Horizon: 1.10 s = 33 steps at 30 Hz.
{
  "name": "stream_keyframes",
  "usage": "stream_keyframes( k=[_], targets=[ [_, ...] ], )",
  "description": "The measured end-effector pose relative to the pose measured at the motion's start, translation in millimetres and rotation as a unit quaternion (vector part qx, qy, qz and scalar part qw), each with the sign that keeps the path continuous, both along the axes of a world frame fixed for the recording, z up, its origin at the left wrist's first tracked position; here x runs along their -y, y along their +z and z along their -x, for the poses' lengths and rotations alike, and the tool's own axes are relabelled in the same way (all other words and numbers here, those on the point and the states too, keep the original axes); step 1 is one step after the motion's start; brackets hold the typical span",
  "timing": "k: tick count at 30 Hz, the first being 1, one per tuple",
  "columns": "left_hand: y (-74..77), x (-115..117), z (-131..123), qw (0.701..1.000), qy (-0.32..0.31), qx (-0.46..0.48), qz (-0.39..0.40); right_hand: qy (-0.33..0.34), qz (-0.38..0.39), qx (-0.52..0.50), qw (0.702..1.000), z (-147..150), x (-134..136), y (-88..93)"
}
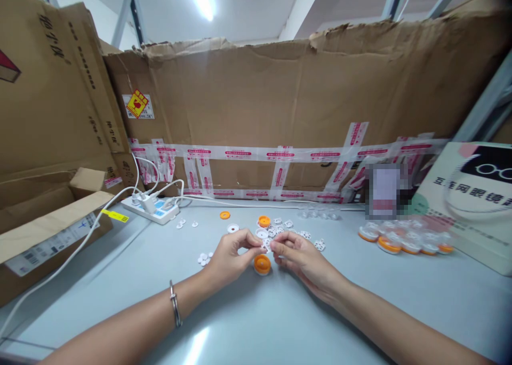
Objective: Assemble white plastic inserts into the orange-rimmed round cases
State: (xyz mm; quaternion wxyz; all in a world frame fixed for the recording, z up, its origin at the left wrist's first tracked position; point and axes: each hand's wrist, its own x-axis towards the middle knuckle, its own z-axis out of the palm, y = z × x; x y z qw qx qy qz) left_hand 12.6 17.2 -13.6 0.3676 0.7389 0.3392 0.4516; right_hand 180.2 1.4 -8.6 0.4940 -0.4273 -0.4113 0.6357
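Between my fingertips is a small white plastic part with holes (266, 244). My left hand (236, 253) pinches its left side, and my right hand (298, 255) grips it from the right. Just below the part, an orange and white round case (262, 265) stands on the table. Behind my hands sit another orange round piece (264, 221), a white ring (232, 228) and several white perforated parts (276, 229). Small white discs (205, 258) lie beside my left wrist.
A power strip (154, 207) with white cables lies at the back left, near an open cardboard box (52, 231). Rows of clear-topped orange cases (404, 238) are on the right, by a printed box (472, 205). An orange ring (224, 215) lies farther back.
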Motion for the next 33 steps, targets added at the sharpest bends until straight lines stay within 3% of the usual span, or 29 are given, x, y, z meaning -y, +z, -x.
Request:
stream_keyframes(
  k=[5,9,16,20,24,33],
  targets=[
    [1.8,2.2,-0.5,1.000,0.005,-0.007,-0.003,0.040,-0.041,0.011,0.998,0.0,1.4,2.8],
    [4.5,4.6,-0.5,1.000,-0.003,-0.012,-0.003,0.029,-0.070,0.033,0.997,-1.2,0.8,0.5],
    [4.8,8.0,1.0,0.984,0.018,-0.126,-0.127,0.060,-0.079,0.016,0.995,1.5,0.3,-5.8],
    [3.7,6.5,2.3,0.973,0.032,-0.139,-0.181,0.079,-0.055,-0.014,0.995,1.8,0.4,-4.2],
    [3.9,5.2,3.7,0.972,0.040,-0.141,-0.186,0.095,-0.028,-0.040,0.994,-0.5,0.7,-0.6],
    [0.4,3.7,4.2,0.956,0.035,-0.177,-0.231,0.077,-0.025,-0.013,0.997,-1.9,-0.1,1.0]
  ],
)
